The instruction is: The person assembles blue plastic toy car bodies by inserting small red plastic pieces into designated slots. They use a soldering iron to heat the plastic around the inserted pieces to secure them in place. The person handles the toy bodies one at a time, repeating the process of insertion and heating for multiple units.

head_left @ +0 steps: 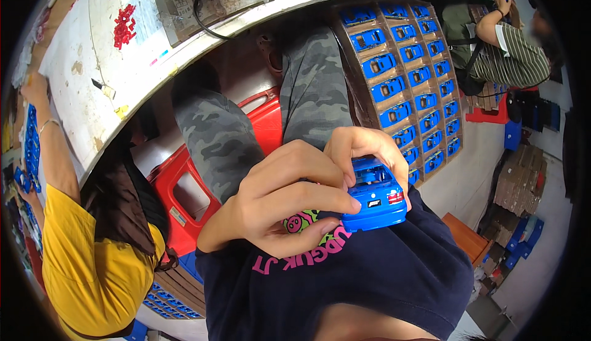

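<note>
A blue toy car point(377, 213) is held in front of my chest, with its rear end toward me. A red tail light shows on its right rear corner. My right hand point(369, 146) grips the car from the far side and along its right flank. My left hand point(286, 196) is closed at the car's left rear corner, its thumb and fingertips pressed against the body. Those fingers cover that corner, so whether a small part is pinched there cannot be seen.
A divided tray point(401, 73) of blue car bodies stands right of my legs. Ahead, the white table point(80, 64) carries small red parts point(124, 26) and a metal plate point(184, 8) with a cable. A red stool point(178, 187) and a yellow-sleeved person point(104, 255) are at left; another person sits far right.
</note>
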A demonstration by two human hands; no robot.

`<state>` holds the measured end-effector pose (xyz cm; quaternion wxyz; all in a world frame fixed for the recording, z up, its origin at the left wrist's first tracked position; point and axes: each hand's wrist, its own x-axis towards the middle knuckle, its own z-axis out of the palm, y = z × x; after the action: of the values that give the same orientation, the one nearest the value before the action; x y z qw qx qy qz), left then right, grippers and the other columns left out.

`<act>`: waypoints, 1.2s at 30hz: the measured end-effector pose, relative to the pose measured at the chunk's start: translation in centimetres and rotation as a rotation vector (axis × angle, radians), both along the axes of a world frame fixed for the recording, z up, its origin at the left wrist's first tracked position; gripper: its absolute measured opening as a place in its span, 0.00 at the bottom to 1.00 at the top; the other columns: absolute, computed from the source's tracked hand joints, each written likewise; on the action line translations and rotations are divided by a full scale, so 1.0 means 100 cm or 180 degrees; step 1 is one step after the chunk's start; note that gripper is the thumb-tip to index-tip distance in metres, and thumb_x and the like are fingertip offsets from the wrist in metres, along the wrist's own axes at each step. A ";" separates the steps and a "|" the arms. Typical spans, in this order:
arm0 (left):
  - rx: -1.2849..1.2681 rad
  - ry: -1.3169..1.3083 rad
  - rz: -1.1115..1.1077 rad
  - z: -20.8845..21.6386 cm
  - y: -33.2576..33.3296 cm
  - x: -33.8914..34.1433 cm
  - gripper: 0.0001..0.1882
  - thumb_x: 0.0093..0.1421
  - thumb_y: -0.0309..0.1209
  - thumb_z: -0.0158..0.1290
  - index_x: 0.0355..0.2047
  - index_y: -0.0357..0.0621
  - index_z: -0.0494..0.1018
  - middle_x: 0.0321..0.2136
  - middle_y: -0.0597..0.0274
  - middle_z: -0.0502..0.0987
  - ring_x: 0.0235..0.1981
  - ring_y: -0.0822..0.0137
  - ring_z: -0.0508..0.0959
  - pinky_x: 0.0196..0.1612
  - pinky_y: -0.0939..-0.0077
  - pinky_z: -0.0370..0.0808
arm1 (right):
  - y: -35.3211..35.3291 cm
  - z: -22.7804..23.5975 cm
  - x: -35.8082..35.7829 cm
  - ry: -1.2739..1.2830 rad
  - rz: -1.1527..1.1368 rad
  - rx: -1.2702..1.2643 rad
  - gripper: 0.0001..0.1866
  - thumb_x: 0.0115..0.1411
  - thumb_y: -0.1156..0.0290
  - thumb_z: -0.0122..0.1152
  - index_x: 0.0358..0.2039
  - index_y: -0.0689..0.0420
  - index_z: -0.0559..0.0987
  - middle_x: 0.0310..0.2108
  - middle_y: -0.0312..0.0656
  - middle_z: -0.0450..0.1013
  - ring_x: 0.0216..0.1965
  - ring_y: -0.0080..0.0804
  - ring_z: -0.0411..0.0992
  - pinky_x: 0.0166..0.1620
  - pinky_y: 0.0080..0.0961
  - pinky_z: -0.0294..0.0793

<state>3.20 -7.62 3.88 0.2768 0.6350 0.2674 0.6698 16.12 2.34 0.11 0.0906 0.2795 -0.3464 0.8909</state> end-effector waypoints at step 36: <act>-0.1319 0.2307 0.2939 -0.026 0.115 -0.301 0.14 0.47 0.30 0.52 0.34 0.36 0.72 0.25 0.60 0.74 0.27 0.70 0.73 0.31 0.82 0.68 | -0.053 -0.032 0.003 -0.0985 0.0819 0.0216 0.41 0.35 0.53 0.67 0.41 0.66 0.57 0.30 0.44 0.66 0.32 0.26 0.67 0.34 0.17 0.64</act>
<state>-26.88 3.86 1.28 -0.0323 0.5740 0.7158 0.3964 16.38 -3.00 -3.04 -0.0877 0.1840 -0.3474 0.9153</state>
